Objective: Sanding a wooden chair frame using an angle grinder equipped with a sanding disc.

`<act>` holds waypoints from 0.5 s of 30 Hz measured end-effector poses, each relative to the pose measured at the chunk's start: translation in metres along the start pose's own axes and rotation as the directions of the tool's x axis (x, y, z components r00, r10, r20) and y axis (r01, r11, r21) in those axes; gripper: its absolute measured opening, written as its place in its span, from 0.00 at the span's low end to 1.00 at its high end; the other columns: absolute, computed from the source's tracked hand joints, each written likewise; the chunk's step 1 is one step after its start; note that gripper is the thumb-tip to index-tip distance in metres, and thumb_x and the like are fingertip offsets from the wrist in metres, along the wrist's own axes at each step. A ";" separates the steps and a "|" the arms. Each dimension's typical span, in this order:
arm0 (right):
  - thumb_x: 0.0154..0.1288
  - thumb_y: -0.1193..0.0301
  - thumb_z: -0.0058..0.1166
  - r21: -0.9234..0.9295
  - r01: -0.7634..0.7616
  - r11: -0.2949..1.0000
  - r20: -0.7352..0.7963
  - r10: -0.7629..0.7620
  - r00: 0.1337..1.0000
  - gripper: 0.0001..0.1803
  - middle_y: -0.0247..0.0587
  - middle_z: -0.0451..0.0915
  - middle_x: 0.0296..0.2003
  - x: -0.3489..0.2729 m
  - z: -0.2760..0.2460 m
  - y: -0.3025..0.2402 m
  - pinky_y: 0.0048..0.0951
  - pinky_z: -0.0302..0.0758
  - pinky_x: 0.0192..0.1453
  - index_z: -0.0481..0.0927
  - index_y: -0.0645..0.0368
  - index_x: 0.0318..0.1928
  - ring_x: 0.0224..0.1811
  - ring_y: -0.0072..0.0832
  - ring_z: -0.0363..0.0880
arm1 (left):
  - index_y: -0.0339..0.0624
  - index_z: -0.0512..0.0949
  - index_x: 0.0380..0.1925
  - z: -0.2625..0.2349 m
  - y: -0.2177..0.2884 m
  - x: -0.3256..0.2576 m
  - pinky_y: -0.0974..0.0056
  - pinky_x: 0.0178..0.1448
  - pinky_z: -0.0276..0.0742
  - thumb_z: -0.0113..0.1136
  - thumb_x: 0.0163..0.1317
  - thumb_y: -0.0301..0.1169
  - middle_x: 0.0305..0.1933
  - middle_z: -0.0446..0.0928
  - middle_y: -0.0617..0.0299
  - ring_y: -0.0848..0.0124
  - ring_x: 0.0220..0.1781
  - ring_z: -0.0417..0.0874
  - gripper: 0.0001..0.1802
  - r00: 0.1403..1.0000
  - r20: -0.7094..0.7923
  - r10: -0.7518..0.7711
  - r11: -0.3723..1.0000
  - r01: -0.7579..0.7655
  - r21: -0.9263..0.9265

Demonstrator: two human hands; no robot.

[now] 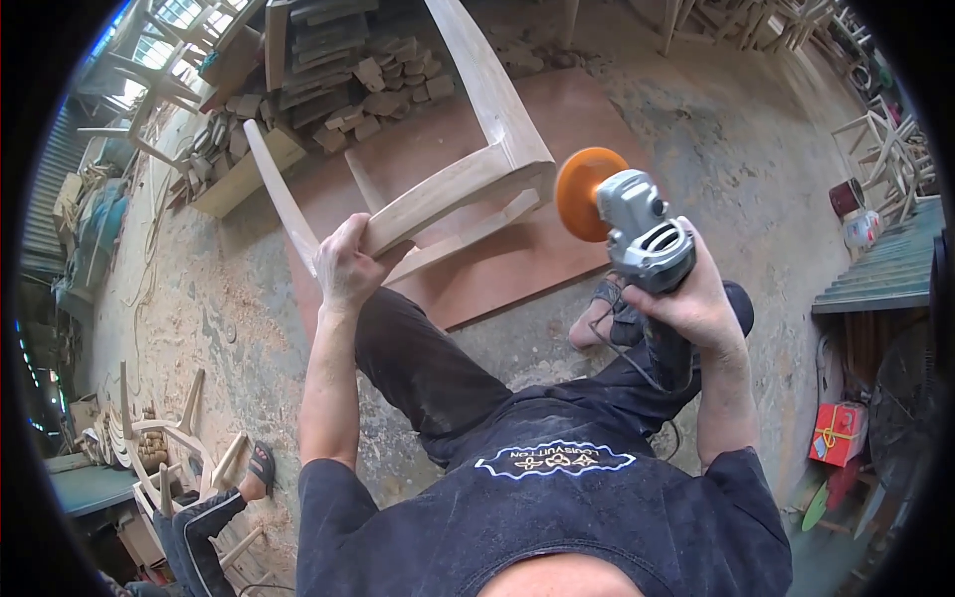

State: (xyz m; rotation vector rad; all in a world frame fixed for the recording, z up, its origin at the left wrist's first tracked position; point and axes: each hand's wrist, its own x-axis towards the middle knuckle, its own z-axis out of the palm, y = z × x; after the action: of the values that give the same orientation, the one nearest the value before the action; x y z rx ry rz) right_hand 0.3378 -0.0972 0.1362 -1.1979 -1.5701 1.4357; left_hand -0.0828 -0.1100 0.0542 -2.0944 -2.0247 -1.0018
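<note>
While the left hand (345,261) grips a rail of the bare wooden chair frame (477,169), the right hand (696,294) clasps an angle grinder (642,234), its orange sanding disc (580,194) just beside the frame's right corner.

A red box (838,434), squarish and tied crosswise with pale yellow ribbon, sits low at the far right, well below and to the right of the right hand (696,298). A white-outlined emblem (554,460), a flat lozenge-like badge with pale lettering on dark cloth, lies on the shirt between and below both hands, nearer the right hand than the left hand (346,267). Lettering too small to make out.
</note>
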 end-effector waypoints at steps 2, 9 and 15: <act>0.51 0.75 0.80 -0.101 0.010 0.995 0.054 -0.004 0.999 0.38 0.36 0.79 0.47 -0.006 0.013 -0.007 0.33 0.78 0.62 0.67 0.58 0.57 0.53 0.24 0.78 | 0.44 0.79 0.32 0.001 0.001 -0.011 0.55 0.37 0.82 0.85 0.44 0.52 0.28 0.82 0.56 0.56 0.29 0.85 0.29 0.999 -0.027 0.025 0.999 -0.027 -0.042; 0.50 0.74 0.81 -0.141 -0.049 0.989 0.086 0.062 0.994 0.38 0.40 0.81 0.49 -0.018 0.025 -0.007 0.35 0.80 0.63 0.67 0.59 0.56 0.55 0.28 0.82 | 0.45 0.81 0.33 0.001 0.010 -0.013 0.55 0.36 0.81 0.84 0.43 0.50 0.28 0.82 0.58 0.58 0.30 0.86 0.27 0.991 -0.011 0.135 0.991 -0.134 0.015; 0.50 0.68 0.82 -0.363 0.014 0.932 0.108 0.027 0.994 0.36 0.44 0.84 0.45 -0.023 0.040 -0.013 0.37 0.82 0.58 0.68 0.60 0.51 0.53 0.32 0.86 | 0.45 0.82 0.35 0.003 0.015 -0.013 0.56 0.39 0.82 0.85 0.42 0.49 0.29 0.83 0.58 0.58 0.32 0.87 0.28 0.984 -0.002 0.179 0.984 -0.179 0.024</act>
State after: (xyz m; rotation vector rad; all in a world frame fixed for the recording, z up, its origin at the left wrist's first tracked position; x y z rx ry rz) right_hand 0.3060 -0.1326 0.1451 -1.3490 -1.9743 1.2676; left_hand -0.0671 -0.1218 0.0514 -2.2119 -1.7969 -0.9471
